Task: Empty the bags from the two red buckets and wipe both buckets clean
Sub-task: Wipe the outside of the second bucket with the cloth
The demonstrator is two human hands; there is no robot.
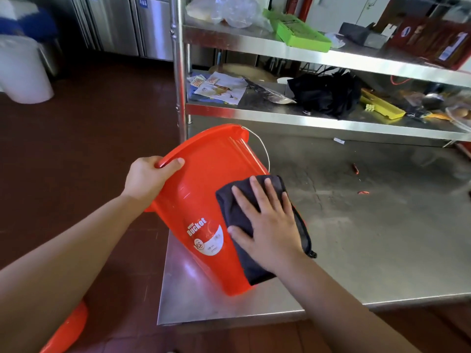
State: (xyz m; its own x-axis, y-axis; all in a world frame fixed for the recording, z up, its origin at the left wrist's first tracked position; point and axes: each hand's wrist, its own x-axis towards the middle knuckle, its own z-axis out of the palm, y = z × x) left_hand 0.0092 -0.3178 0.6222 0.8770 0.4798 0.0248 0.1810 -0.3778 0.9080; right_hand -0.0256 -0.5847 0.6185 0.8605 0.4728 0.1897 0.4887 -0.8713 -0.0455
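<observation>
A red bucket [204, 189] with a white label lies tilted on the left corner of the steel table [369, 225], its mouth facing away to the upper left. My left hand [146, 178] grips its rim, fingers curled over the edge. My right hand [267, 220] lies flat, fingers spread, and presses a dark cloth [239, 200] against the bucket's outer wall. A wire handle hangs behind the bucket. Part of a second red bucket [67, 329] shows at the bottom left, below my left arm.
Steel shelves [280, 115] rise behind the table with papers, a black bag [326, 94], a green tray [298, 31] and yellow items. Small red scraps [355, 168] lie on the tabletop. A white bin [23, 72] stands on the dark red floor at the left.
</observation>
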